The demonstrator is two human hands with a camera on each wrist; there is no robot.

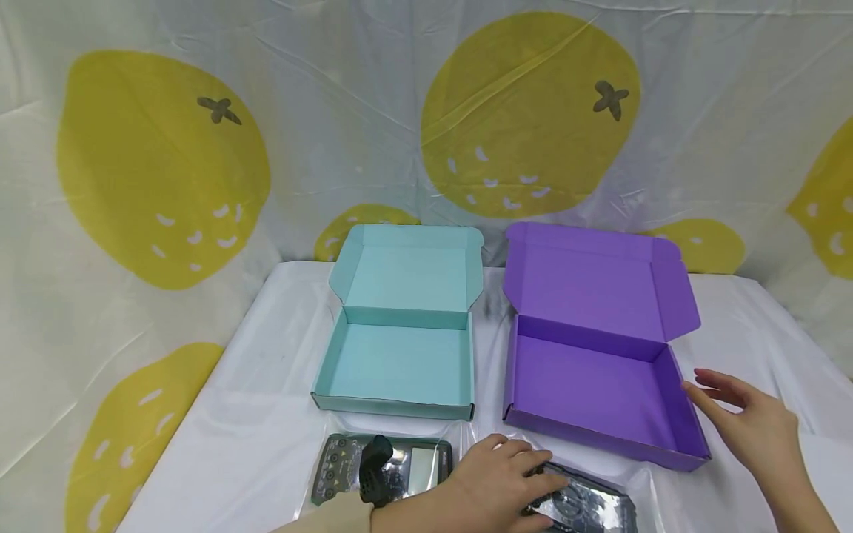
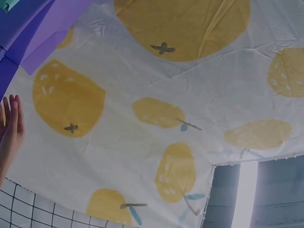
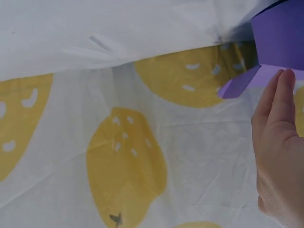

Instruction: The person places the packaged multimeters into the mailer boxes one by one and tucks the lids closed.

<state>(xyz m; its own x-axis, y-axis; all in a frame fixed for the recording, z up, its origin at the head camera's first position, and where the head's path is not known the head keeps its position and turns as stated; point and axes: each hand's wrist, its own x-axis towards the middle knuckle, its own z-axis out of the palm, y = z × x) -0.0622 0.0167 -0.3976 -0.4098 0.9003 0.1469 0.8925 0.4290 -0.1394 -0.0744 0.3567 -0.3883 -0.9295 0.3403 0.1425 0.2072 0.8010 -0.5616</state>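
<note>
My left hand (image 1: 500, 485) reaches across the front of the table, its fingers lightly bent over the left end of a black device (image 1: 586, 503) with a round dial-like part, in a clear plastic bag. Whether the fingertips press on the bag is unclear. Under the left forearm lies a bagged multimeter (image 1: 346, 466) with a pale screen. My right hand (image 1: 756, 426) is beside the right wall of the open purple box (image 1: 593, 385), fingers loosely extended, holding nothing; in the right wrist view the hand (image 3: 280, 142) shows nearly straight fingers.
An open light-teal box (image 1: 400, 363) stands left of the purple box, its lid (image 1: 406, 266) raised at the back. White cloth covers the table (image 1: 260, 414). A lemon-print curtain (image 1: 346, 111) hangs behind. A black wrist camera (image 1: 375, 470) sits on the left forearm.
</note>
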